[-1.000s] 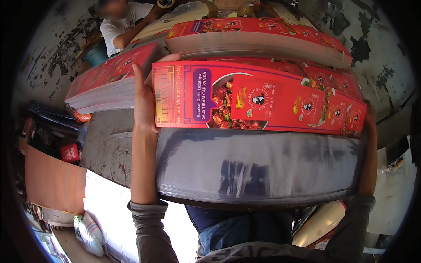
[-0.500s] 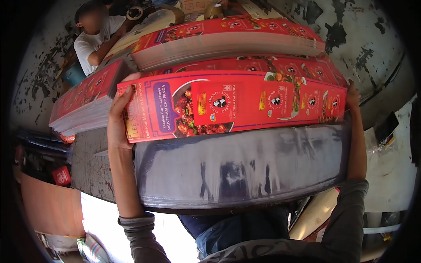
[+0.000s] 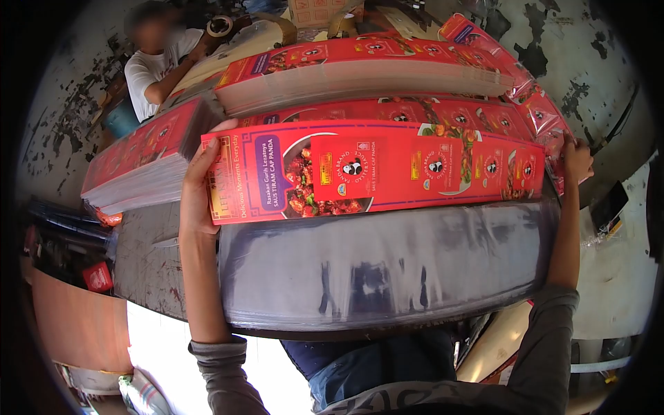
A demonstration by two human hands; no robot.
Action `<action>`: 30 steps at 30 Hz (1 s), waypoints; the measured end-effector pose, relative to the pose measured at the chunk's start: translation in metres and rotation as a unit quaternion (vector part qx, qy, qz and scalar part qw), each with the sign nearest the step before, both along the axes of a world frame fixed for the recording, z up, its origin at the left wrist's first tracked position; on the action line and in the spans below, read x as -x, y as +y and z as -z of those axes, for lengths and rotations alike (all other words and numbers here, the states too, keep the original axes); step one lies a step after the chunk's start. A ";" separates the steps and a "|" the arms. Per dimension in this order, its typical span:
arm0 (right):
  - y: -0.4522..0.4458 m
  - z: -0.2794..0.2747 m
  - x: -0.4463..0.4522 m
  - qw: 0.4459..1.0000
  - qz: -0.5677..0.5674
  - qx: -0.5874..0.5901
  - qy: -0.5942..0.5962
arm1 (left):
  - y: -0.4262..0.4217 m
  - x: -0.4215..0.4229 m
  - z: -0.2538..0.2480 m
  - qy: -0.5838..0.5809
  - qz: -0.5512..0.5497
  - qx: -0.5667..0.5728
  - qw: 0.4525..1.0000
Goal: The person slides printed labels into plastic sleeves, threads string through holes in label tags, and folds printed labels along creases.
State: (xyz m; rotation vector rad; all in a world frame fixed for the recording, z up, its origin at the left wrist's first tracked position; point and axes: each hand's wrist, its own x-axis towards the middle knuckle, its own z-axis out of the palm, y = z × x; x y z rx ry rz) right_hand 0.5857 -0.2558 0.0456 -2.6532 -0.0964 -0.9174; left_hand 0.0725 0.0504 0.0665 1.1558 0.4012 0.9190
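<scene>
A long red printed strip (image 3: 394,166) with panda logos lies across the view, above a thick stack of clear plastic sheets (image 3: 387,270). My left hand (image 3: 205,176) grips the strip's left end, thumb on its front and fingers behind. Beyond the right end, my right hand (image 3: 577,160) is closed on the lower end of another red strip (image 3: 536,104), which is bent and slants up toward the back right. Behind the first strip, more red printed strips (image 3: 346,111) show partly.
A tall stack of red strips (image 3: 360,69) stands at the back, another stack (image 3: 149,155) at the left. A person (image 3: 155,69) sits at the back left near a tape roll (image 3: 220,26). A blade-like object (image 3: 166,242) lies on the dark tabletop (image 3: 149,266).
My right hand has left the front strip's right end and taken hold of another red strip, now raised at the right. My left hand has stayed on the front strip. The view has shifted.
</scene>
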 end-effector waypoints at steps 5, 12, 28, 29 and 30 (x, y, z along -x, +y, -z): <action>-0.013 -0.005 -0.009 0.996 0.028 -0.080 0.009 | 0.002 -0.003 0.003 -0.024 0.045 0.044 0.998; -0.015 -0.017 0.002 0.955 0.026 -0.237 -0.179 | 0.010 -0.001 0.012 -0.028 0.115 0.055 0.991; 0.008 -0.006 0.006 0.738 -0.578 -0.237 0.256 | 0.011 -0.006 0.017 -0.077 0.180 0.121 0.973; 0.010 -0.003 0.005 0.735 -0.580 -0.234 0.263 | 0.012 -0.005 0.017 -0.075 0.174 0.126 0.974; 0.011 0.000 0.001 0.738 -0.568 -0.240 0.275 | 0.012 -0.005 0.018 -0.079 0.182 0.128 0.972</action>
